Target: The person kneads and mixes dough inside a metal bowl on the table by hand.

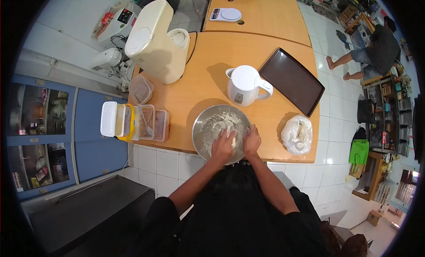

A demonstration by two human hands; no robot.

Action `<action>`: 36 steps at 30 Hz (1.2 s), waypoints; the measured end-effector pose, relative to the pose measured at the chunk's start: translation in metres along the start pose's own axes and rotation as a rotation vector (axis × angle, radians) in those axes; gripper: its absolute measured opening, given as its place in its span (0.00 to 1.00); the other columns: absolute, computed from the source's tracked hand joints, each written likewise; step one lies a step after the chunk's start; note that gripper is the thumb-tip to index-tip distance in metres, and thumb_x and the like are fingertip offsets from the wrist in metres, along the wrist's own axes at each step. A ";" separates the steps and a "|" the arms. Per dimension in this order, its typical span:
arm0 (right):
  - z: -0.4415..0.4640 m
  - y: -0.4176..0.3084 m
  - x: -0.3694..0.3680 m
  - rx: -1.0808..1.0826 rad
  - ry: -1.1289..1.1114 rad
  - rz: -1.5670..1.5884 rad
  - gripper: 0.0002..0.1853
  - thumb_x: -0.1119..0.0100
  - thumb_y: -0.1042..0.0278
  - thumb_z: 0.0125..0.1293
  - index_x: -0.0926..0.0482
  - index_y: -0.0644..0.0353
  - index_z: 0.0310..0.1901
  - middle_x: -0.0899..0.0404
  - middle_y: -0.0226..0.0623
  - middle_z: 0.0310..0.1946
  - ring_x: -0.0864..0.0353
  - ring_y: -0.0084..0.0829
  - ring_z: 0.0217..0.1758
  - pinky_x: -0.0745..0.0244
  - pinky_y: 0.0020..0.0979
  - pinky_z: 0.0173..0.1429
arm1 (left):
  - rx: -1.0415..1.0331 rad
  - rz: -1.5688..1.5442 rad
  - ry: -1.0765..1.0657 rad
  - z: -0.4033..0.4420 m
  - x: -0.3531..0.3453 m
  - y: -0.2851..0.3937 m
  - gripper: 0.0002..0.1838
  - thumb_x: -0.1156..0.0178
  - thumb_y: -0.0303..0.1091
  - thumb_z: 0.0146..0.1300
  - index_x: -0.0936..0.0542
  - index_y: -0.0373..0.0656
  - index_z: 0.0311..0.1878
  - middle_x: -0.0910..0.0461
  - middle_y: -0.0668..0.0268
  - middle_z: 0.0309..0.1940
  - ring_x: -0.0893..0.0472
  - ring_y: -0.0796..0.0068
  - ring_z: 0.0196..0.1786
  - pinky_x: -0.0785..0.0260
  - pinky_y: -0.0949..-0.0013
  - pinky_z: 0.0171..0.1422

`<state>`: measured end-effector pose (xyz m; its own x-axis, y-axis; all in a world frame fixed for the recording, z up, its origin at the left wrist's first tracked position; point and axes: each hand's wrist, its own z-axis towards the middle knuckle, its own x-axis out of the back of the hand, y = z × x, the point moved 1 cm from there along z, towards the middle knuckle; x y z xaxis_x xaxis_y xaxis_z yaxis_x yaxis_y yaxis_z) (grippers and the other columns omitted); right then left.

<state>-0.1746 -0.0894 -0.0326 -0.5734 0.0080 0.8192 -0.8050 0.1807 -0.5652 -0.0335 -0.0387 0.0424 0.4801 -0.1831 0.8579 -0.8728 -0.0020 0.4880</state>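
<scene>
A steel mixing bowl stands at the front edge of the table, holding a floury, crumbly dough. My left hand is down inside it, its floured fingers pressed into the mix, with a pale lump of dough by the thumb. At the bowl's right side, my right hand grips the rim. The fingertips of both hands are partly hidden. Just behind the bowl is a white electric kettle with its lid closed.
A plastic bag of white stuff and a dark baking tray lie to the right. On the left are a cream stand mixer and several plastic containers. Farther back sits a kitchen scale. A person crouches at the far right.
</scene>
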 end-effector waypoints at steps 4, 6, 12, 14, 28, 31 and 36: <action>-0.001 -0.001 0.000 0.009 0.016 0.003 0.09 0.47 0.72 0.66 0.30 0.61 0.47 0.21 0.50 0.42 0.18 0.57 0.38 0.23 0.52 0.41 | -0.049 -0.029 -0.007 0.031 -0.070 -0.075 0.32 0.35 0.29 0.51 0.27 0.45 0.64 0.28 0.44 0.63 0.28 0.41 0.65 0.33 0.47 0.67; 0.000 -0.006 0.003 -0.023 0.012 0.017 0.07 0.48 0.67 0.70 0.31 0.60 0.43 0.21 0.51 0.40 0.19 0.59 0.38 0.25 0.54 0.41 | -0.182 -0.093 -0.003 0.027 -0.081 -0.084 0.29 0.36 0.28 0.51 0.23 0.45 0.60 0.26 0.43 0.60 0.26 0.43 0.62 0.31 0.51 0.65; -0.002 -0.012 0.005 -0.050 -0.027 0.045 0.08 0.47 0.65 0.71 0.31 0.60 0.42 0.21 0.52 0.39 0.20 0.60 0.38 0.27 0.55 0.40 | 0.049 -0.073 -0.330 -0.001 -0.040 -0.049 0.25 0.32 0.34 0.49 0.20 0.48 0.55 0.21 0.53 0.55 0.22 0.51 0.58 0.28 0.54 0.60; -0.002 -0.013 0.007 -0.031 -0.027 0.019 0.07 0.47 0.66 0.70 0.31 0.59 0.43 0.21 0.51 0.39 0.19 0.59 0.38 0.26 0.54 0.40 | 0.124 -0.057 -0.307 0.006 -0.044 -0.049 0.24 0.32 0.36 0.49 0.20 0.47 0.53 0.19 0.57 0.51 0.21 0.52 0.56 0.28 0.53 0.59; -0.001 -0.007 0.008 -0.001 -0.138 -0.016 0.09 0.52 0.62 0.73 0.32 0.59 0.46 0.22 0.49 0.40 0.19 0.59 0.37 0.25 0.55 0.40 | 0.164 0.179 0.015 0.069 -0.091 -0.063 0.28 0.33 0.39 0.51 0.32 0.44 0.54 0.31 0.52 0.53 0.30 0.48 0.61 0.33 0.41 0.59; 0.004 -0.010 0.008 -0.009 -0.070 0.028 0.07 0.46 0.67 0.71 0.32 0.59 0.42 0.22 0.51 0.37 0.20 0.60 0.37 0.28 0.55 0.39 | 0.203 0.262 0.218 0.091 -0.100 -0.073 0.25 0.34 0.38 0.50 0.31 0.45 0.50 0.30 0.54 0.49 0.28 0.51 0.57 0.32 0.43 0.56; 0.009 -0.010 0.002 -0.025 -0.034 -0.019 0.08 0.46 0.65 0.71 0.32 0.59 0.43 0.21 0.49 0.38 0.19 0.57 0.38 0.27 0.54 0.39 | 0.283 -0.011 0.342 0.100 -0.116 -0.086 0.29 0.34 0.33 0.50 0.31 0.41 0.57 0.30 0.50 0.50 0.30 0.44 0.58 0.34 0.42 0.60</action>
<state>-0.1686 -0.1001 -0.0262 -0.5636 -0.0292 0.8256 -0.8117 0.2050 -0.5469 -0.0231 -0.1154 -0.1147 0.4489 0.1540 0.8802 -0.8344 -0.2802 0.4746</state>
